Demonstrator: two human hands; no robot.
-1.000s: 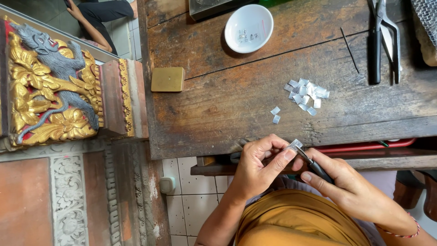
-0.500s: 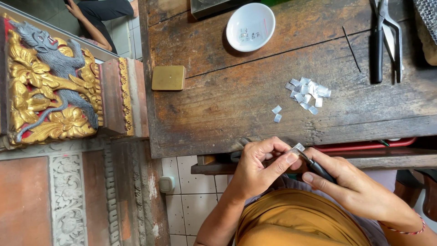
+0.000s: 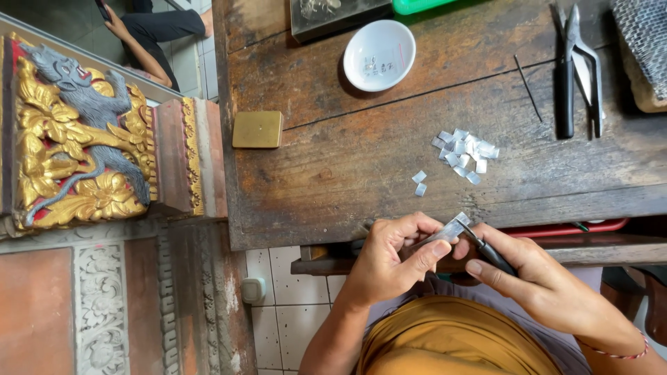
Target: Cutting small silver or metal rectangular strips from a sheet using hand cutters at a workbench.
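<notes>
at the near edge of the bench, just above my lap, my left hand (image 3: 389,260) pinches a thin silver strip (image 3: 445,232), fingers curled tight round its lower end. my right hand (image 3: 538,281) is closed round a dark-handled cutter (image 3: 486,251), whose nose meets the strip's upper tip. against half a second ago the strip has tilted a touch and the cutter's nose sits nearer the very end of it, while the heap on the bench looks the same size; i judge that another small piece is about to be nipped off, not yet freed. both hands are shut on what they hold, no open palm showing.

further out on the worn wooden table (image 3: 333,173) lie two loose silver squares (image 3: 419,182), and just beyond them a pile of cut silver pieces (image 3: 465,149). a brass block (image 3: 257,129) sits at the left edge. farther still, black pliers (image 3: 577,66) lie to the right and a white bowl (image 3: 379,55) holds a few tiny bits.
</notes>
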